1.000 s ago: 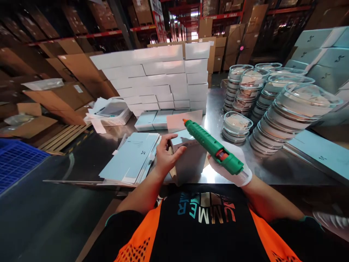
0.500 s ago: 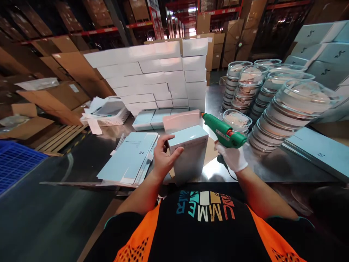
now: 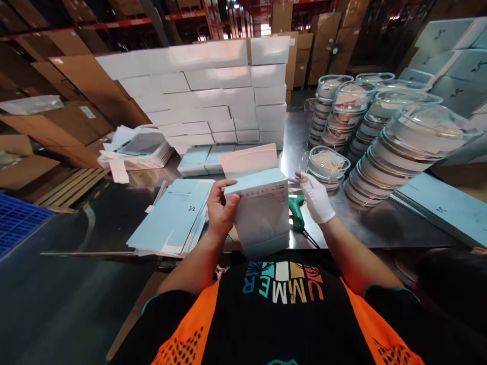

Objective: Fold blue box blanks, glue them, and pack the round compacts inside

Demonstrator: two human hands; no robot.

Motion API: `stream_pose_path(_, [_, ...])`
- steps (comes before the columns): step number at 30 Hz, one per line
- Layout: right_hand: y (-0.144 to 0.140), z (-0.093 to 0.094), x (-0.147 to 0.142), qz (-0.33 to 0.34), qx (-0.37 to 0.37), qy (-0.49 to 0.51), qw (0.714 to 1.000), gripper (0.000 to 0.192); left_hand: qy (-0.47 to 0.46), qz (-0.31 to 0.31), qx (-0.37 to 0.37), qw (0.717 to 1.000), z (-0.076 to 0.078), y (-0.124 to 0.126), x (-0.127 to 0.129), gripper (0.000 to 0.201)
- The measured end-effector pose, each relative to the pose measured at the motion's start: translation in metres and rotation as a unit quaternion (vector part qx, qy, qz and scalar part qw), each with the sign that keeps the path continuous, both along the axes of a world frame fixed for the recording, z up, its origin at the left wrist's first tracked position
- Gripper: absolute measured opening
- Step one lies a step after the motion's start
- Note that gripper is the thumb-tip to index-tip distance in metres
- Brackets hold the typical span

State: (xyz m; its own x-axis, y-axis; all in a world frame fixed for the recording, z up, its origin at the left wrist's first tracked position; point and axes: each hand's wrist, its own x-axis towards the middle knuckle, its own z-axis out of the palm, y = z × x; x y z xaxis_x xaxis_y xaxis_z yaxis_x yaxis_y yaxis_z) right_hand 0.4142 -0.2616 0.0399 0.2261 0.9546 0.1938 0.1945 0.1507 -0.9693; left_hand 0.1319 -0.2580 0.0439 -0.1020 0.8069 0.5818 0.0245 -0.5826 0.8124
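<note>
A pale blue and white cardboard box (image 3: 262, 218) stands tilted in front of me, its far flap (image 3: 251, 161) raised. My left hand (image 3: 221, 205) grips the box's left side, thumb on the near face and fingers around the top edge. My right hand (image 3: 315, 196), in a white glove, is apart from the box on its right, fingers extended and holding nothing. Below it, a green glue gun (image 3: 297, 212) lies on the metal table, partly hidden behind the box, with its cord running toward the table's front edge.
Flat folded cartons (image 3: 173, 213) lie left on the table (image 3: 342, 223). A white basket (image 3: 152, 156) with papers stands beyond them. White boxes (image 3: 213, 91) form a wall at the back. Several stacks of clear round containers (image 3: 395, 157) stand at the right, near another carton pile (image 3: 449, 203).
My right hand has let go of the glue gun, which now lies on the table behind the box. The box, still in my left hand, has tilted slightly and shows printing along its near face.
</note>
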Motion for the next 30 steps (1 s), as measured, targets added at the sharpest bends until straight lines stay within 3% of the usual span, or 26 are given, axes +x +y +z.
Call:
stream_pose_path(3, [-0.003,0.029,-0.025,0.114,0.068,0.023,0.991,0.059,0.036,-0.009,0.038,0.999,0.000,-0.001,0.009,0.070])
stream_pose_path(6, [-0.006,0.046,-0.036,0.155,0.072,-0.013,0.985,0.050,0.053,-0.023,0.070,0.996,-0.004,0.002,0.014,0.068])
stream_pose_path(8, [-0.008,0.046,-0.033,0.168,0.087,-0.019,0.982,0.050,0.047,-0.021,0.089,0.995,-0.008,0.005,0.015,0.066])
stream_pose_path(12, [-0.013,0.029,-0.015,0.204,0.148,-0.079,0.964,0.078,0.018,-0.030,0.118,0.992,-0.010,0.012,0.009,0.066])
stream_pose_path(17, [-0.027,0.022,-0.011,0.220,0.195,-0.122,0.948,0.043,0.145,-0.106,0.117,0.977,0.002,0.011,0.000,0.056])
stream_pose_path(22, [-0.029,0.026,-0.014,0.247,0.234,-0.139,0.930,0.028,0.142,-0.134,0.161,0.967,0.010,0.013,-0.013,0.038])
stream_pose_path(26, [-0.025,0.022,-0.025,0.243,0.243,-0.185,0.921,0.043,0.254,-0.147,0.161,0.942,0.036,0.021,-0.026,0.036])
stream_pose_path(30, [-0.012,0.024,-0.034,0.268,0.266,-0.252,0.891,0.087,0.407,-0.183,0.166,0.879,0.078,0.020,-0.017,0.056])
